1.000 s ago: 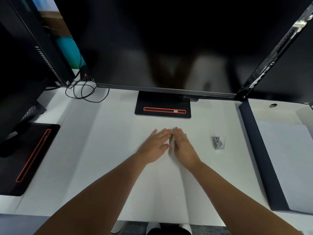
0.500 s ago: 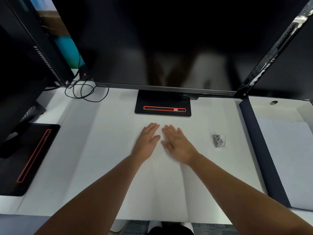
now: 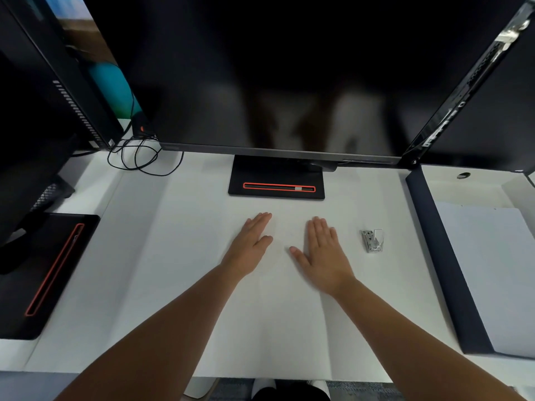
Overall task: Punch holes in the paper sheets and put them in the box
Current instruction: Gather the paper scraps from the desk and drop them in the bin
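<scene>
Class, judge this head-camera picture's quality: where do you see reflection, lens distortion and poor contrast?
Head view: the dark monitor screen reflects a blurred figure; wide-angle distortion splays the side monitors outward; the white paper sheets barely stand out from the white desk.

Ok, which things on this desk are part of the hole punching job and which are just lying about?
Part of the job:
- paper sheet under both flat hands, left hand and right hand
- small metal hole punch, right of the hands
- box at the right, with white sheets inside

Just lying about:
- monitor and its stand
- tangled cables
- second stand at the left
</scene>
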Demonstrator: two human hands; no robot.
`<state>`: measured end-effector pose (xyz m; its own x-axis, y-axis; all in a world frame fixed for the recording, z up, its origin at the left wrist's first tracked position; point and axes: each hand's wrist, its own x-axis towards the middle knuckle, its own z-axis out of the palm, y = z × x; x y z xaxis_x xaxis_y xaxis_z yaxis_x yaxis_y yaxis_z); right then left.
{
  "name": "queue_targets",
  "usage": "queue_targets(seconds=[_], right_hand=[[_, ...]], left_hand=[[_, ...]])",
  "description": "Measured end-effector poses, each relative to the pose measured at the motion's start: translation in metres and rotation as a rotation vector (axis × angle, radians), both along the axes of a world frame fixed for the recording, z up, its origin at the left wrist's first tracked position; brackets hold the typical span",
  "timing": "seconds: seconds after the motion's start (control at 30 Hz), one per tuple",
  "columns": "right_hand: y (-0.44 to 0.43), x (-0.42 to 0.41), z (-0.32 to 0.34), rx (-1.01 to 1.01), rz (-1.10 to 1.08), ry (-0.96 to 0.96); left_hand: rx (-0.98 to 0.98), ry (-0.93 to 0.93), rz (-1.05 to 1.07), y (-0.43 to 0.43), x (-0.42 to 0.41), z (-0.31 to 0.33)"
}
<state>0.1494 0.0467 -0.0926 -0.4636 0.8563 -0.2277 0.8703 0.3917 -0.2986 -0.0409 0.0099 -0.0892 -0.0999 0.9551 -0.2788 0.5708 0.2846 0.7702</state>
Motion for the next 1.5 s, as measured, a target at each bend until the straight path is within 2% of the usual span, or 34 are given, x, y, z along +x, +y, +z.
queue_targets(seconds=[0.13, 0.33, 0.4, 0.5, 0.63, 0.67, 0.73, 0.83, 0.9, 1.0, 1.1, 1.2, 1.27, 1.37, 1.5], right_hand=[[0.001, -0.024, 0.000, -0.004, 0.106, 0.010], [-0.013, -0.034, -0.004, 0.025, 0.363, 0.044], [-0.017, -0.027, -0.001, -0.046, 0.369, 0.195], [-0.003, -0.017, 0.005, -0.082, 0.185, 0.395], [0.025, -0.014, 0.002, -0.064, 0.130, 0.218], [0.029, -0.017, 0.002, -0.067, 0.153, 0.166], [0.034, -0.024, 0.003, -0.067, 0.221, 0.093], [0.034, -0.033, 0.006, -0.055, 0.323, 0.063], [0.025, -0.036, 0.005, -0.029, 0.396, 0.031], [0.000, -0.036, 0.002, 0.032, 0.502, -0.002], [-0.021, -0.030, 0.002, -0.011, 0.574, 0.073], [-0.015, -0.018, 0.000, -0.108, 0.411, 0.268], [-0.004, -0.010, -0.001, -0.101, 0.273, 0.321], [0.004, -0.011, -0.001, -0.094, 0.267, 0.236], [-0.006, -0.019, 0.001, -0.021, 0.441, 0.088]], left_hand=[[0.003, -0.054, 0.014, 0.000, -0.002, 0.000], [0.118, -0.173, 0.078, -0.006, -0.006, 0.000], [0.164, -0.077, 0.110, -0.009, -0.010, -0.002], [0.155, 0.162, 0.051, -0.009, -0.016, -0.005], [0.110, 0.389, -0.142, -0.007, -0.010, -0.005], [0.125, 0.377, -0.182, -0.008, -0.009, -0.005], [0.173, 0.228, -0.215, -0.010, -0.010, -0.006], [0.201, -0.068, -0.004, -0.019, -0.013, -0.004], [0.211, -0.138, 0.122, -0.023, -0.017, -0.004], [0.217, -0.069, 0.124, -0.025, -0.024, -0.007], [0.193, 0.066, 0.090, -0.023, -0.026, -0.007], [0.157, 0.295, -0.004, -0.023, -0.025, -0.008], [0.181, 0.358, -0.143, -0.026, -0.022, -0.009], [0.213, 0.244, -0.245, -0.037, -0.016, -0.005], [0.279, 0.022, 0.005, -0.050, -0.013, -0.002]])
